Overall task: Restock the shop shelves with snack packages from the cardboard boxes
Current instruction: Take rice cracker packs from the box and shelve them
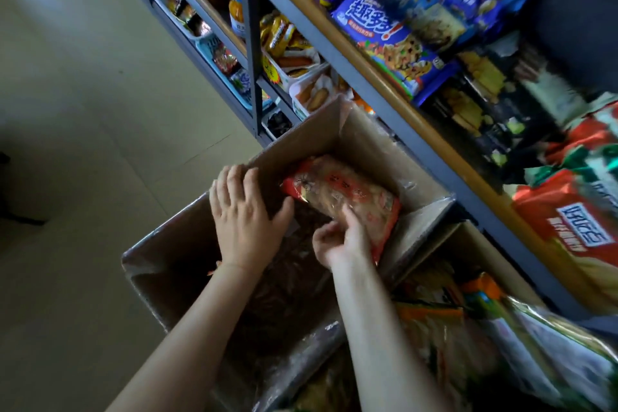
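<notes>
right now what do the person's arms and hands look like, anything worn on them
Both forearms are bare with no sleeves in view. The left hand and right hand wear no gloves, rings or watch. A thin thread-like band seems to circle the left wrist; too blurred to confirm.

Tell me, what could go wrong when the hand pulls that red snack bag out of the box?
The right hand pinches only the red snack bag at its near edge, so the bag might slip from that grip. The left hand rests on the cardboard box flap, which might fold back over the opening.
</notes>
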{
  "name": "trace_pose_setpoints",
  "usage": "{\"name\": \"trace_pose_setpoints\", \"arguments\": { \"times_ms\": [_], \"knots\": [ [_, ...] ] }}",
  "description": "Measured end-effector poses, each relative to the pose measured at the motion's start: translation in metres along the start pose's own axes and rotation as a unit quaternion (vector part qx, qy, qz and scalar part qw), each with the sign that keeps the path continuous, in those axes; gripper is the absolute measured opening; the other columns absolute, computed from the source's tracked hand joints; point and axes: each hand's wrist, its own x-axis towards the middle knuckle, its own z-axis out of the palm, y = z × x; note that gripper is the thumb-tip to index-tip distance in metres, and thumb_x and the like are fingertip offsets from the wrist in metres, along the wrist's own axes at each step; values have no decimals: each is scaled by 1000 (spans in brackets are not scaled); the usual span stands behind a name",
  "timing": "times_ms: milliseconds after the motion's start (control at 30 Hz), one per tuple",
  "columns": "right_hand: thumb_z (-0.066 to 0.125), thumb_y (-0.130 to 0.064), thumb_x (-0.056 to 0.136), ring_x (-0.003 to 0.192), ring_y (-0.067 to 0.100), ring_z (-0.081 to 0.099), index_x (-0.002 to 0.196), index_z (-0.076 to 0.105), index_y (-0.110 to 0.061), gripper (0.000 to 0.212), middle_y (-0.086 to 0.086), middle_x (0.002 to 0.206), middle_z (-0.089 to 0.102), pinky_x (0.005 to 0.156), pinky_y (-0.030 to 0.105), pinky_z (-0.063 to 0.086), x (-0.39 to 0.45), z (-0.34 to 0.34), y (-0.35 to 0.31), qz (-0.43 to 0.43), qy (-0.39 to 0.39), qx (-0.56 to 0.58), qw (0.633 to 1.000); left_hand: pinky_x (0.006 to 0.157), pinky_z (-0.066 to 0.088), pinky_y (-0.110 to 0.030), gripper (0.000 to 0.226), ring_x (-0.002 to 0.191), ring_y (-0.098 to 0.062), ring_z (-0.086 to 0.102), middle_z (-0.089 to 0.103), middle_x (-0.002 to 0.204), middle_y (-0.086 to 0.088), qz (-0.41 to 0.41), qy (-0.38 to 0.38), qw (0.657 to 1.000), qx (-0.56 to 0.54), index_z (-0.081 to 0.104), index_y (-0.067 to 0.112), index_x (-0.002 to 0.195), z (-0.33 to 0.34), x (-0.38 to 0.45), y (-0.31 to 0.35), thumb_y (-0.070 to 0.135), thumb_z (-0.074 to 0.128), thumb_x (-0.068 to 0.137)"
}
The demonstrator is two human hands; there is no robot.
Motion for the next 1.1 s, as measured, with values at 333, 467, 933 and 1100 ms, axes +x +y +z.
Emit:
{"name": "trace_pose_setpoints", "arguments": {
  "times_ms": [333,467,933,1100],
  "knots": [
    [59,-37,92,82,17,71,100,77,-12,32,7,97,74,75,28,56,-164,-96,-32,-67,-333,-120,933,89,60,-35,35,100,-18,73,75,112,-12,-202,-128,770,-591,64,7,123,-109,-111,157,17,74,91],
    [52,-62,89,67,13,65,103,72,-15,52,1,84,71,60,26,48,-216,-197,-71,-94,-370,-224,897,100,54,-50,34,111,-33,69,72,119,-18,-80,-119,774,-616,63,7,127,-145,-173,226,13,70,94],
    [60,-57,90,85,7,65,98,64,-27,32,-12,89,69,75,17,48,-406,-628,-291,-645,9,-255,720,83,61,-47,18,84,-29,74,77,97,-17,53,-381,680,-624,73,10,96,-188,-488,484,25,64,96],
    [65,-58,85,83,0,69,100,69,-25,37,-14,92,75,72,18,53,-438,-734,-319,-639,40,-189,745,95,55,-57,48,105,-38,71,73,116,-20,120,-478,663,-564,64,8,124,-180,-568,577,37,76,88]
  ]
}}
